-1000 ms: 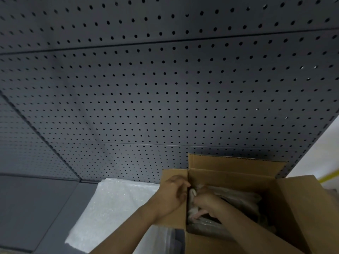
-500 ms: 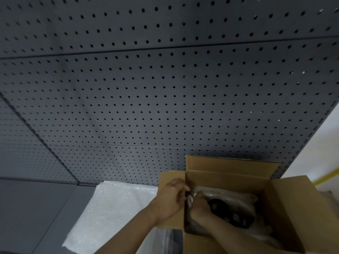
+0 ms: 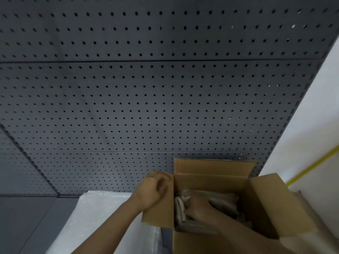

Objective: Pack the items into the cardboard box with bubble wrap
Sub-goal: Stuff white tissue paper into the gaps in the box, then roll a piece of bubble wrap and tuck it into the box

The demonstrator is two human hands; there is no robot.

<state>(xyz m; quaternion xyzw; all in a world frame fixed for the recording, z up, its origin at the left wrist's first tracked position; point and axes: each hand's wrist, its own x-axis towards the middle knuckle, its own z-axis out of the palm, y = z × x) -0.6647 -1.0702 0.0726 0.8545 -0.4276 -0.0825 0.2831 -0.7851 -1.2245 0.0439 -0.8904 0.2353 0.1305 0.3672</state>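
Right hand (image 3: pixel 197 208): lower centre-right of the frame, reaching down inside the cardboard box (image 3: pixel 211 182); fingers curled onto the bubble-wrapped bundle (image 3: pixel 222 199), gripping or pressing it at its left end, which of the two I cannot tell for sure
Left hand (image 3: pixel 153 192): just left of the right hand, outside the box; fingers loosely curled against the left flap (image 3: pixel 157 217), apparently bracing it outward, with nothing clearly held
Bundle position: inside the box, low in the lower right of the frame, against the left wall
Bundle axis: long side appears to run left to right across the box, away from the right hand toward the right flap (image 3: pixel 278 204)
Nearer hand: the right, already on the bundle; the left is apart from it, with the box wall between
Spare bubble wrap (image 3: pixel 102 215): spread on the desk (image 3: pixel 27 220) at lower left, beside the box, nearer the left hand
Next move, as I judge: settling the bundle flat, pushing rightward along its length
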